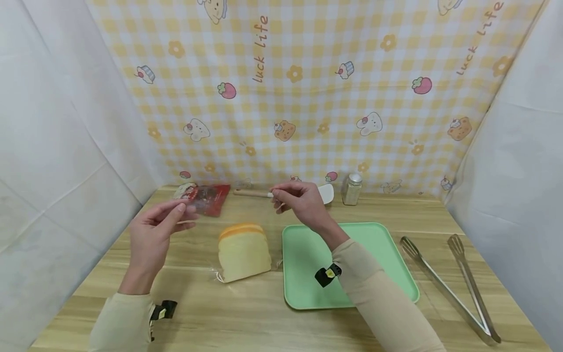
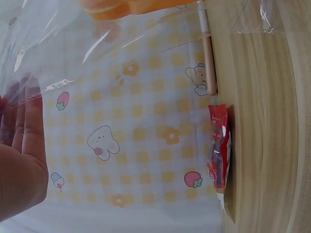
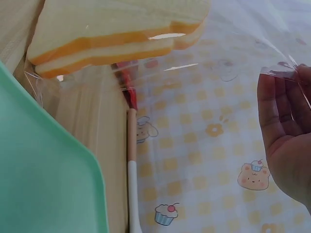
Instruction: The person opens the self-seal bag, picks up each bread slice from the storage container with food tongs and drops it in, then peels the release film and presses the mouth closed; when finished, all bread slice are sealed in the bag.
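Note:
Sliced bread [image 1: 244,252] with an orange crust lies on the table inside a clear plastic bag [image 3: 238,48]. The film of the bag stretches up from the bread towards both hands. At the upper left, my left hand [image 1: 154,230] pinches one side of the film between thumb and fingers. My right hand [image 1: 303,203] pinches the other side, raised above the back edge of the green tray [image 1: 343,298]. Both wrist views show the film drawn taut, with the bread's crust [image 2: 146,7] at the top of the left one. The film is hard to make out in the head view.
At the back left lies a red packet [image 1: 213,198]. A spatula [image 1: 250,193] with a wooden handle and white head lies along the back, partly behind my right hand. A glass shaker [image 1: 352,189] stands nearby. Metal tongs [image 1: 448,291] lie spread right of the tray.

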The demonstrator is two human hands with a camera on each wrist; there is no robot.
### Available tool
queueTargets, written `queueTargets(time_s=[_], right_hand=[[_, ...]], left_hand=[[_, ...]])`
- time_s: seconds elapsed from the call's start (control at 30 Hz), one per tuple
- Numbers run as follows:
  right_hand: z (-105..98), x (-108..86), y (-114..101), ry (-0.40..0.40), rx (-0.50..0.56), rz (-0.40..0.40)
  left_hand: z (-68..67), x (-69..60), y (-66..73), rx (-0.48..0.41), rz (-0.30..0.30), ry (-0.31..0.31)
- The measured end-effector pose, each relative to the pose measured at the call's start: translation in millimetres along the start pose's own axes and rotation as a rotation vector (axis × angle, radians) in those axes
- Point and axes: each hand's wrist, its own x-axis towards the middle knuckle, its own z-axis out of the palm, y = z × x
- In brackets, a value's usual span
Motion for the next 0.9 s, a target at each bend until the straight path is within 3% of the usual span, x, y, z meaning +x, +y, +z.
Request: queueTargets(time_s=[0.37, 0.63, 0.9], right_hand=[[-2.7, 2.9, -3.5, 0.02, -0.016, -0.02], [-4.9, 2.9, -4.0, 0.012, 0.006, -0.026], [-6.1, 3.4, -4.2, 0.028, 0.0, -0.038]], left_hand=[[-2.4, 3.6, 1.5, -0.008, 0.036, -0.054], [-3.1, 3.9, 4.0, 0.016, 0.045, -0.055], [-3.8, 3.4, 5.2, -0.022, 0.085, -0.085]])
